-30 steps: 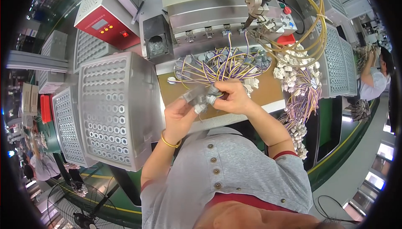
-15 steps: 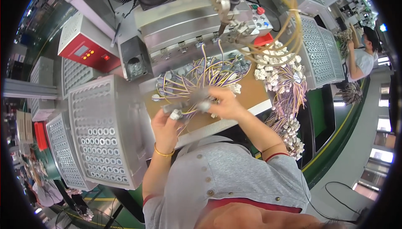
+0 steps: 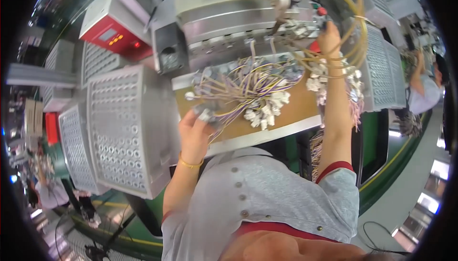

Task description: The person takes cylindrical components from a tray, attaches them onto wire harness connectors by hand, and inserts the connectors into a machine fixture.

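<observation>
Purple-and-yellow wire bundle is gripped by the left hand; the right hand presses a red button.

A red and white machine box upper left; perforated grey trays left; another person far right.

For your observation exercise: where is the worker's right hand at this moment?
In the head view the right hand is raised at upper right, at the grey machine, above the white connectors on the brown board.
</observation>
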Tool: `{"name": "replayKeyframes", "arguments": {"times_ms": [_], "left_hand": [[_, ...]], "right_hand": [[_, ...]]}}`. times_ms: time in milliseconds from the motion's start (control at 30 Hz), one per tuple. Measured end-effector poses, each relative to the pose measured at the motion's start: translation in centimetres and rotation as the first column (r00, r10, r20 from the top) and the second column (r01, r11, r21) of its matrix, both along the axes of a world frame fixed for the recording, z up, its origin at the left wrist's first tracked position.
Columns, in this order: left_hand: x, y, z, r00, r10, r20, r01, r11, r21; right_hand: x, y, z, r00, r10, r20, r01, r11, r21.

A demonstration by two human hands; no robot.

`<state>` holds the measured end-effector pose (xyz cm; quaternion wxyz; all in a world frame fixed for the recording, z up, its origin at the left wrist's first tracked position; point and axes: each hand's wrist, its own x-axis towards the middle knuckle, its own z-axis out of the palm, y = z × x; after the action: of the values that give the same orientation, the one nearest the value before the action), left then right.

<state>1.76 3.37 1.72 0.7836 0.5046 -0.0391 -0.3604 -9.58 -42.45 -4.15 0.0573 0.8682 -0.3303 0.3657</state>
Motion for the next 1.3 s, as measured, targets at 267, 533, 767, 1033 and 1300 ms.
{"name": "replayKeyframes", "arguments": {"times_ms": [267, 533, 767, 1033, 1300], "left_hand": [[0.4, 0.1, 0.4, 0.992, -0.097, -0.077, 0.088, 0.989, -0.115], [0.6, -0.9, 1.0, 0.996, -0.059, -0.07, 0.042, 0.974, -0.223], [0.3, -1.4, 1.1, 0.983, -0.182, -0.016, 0.175, 0.963, -0.205], [-1.4, -2.7, -5.3, 0.417, -0.331, 0.846, -0.154, 0.892, 0.425], [-1.7, -2.4, -7.7, 0.403, -0.422, 0.813, -0.117, 0.857, 0.502]], "right_hand": [[-1.6, 16.0, 3.5, 0.813, -0.092, 0.575, -0.415, 0.602, 0.682], [2.7, 29.8, 7.2, 0.603, 0.71, 0.362, -0.629, 0.145, 0.764], [3.0, 30.0, 8.5, 0.667, 0.521, 0.532, -0.539, -0.156, 0.828], [1.9, 27.8, 6.1, 0.849, 0.213, 0.483, -0.487, -0.038, 0.873], [0.4, 19.0, 4.5, 0.498, -0.404, 0.767, -0.75, 0.244, 0.615]]}}
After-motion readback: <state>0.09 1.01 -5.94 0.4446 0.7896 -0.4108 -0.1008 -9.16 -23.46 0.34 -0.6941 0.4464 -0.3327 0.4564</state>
